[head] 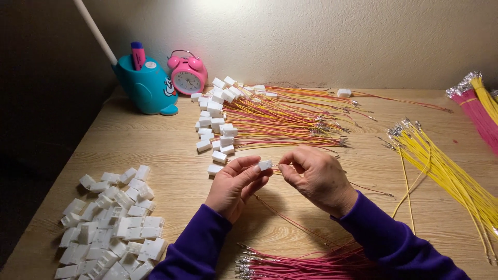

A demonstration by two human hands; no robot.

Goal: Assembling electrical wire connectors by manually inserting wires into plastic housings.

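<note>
Holding a small white connector housing (265,165) up off the wooden table (155,150), the left hand (236,184) pinches it at the fingertips with the open end facing right, probably so the right hand can get at it. The right hand (316,176) sits right next to it, fingers pinched shut on a thin wire (290,220) at its end, just beside the housing. That wire looks like it trails down toward the person's lap, though I can't tell exactly which strand it is.

Layout looks sorted by stage, going by where stuff sits:
- 1 heap of empty white housings (111,223) at the left, near the left hand
- 1 bundle of loose pink wires (306,264) at the near edge, terminals pointing left
- 1 bundle of yellow wires (446,171) fanned out on the right
- 1 row of housings with wires already in (270,119) at the back, out of the way

Teal pen holder (148,85) and pink alarm clock (187,75) are parked against the wall.
</note>
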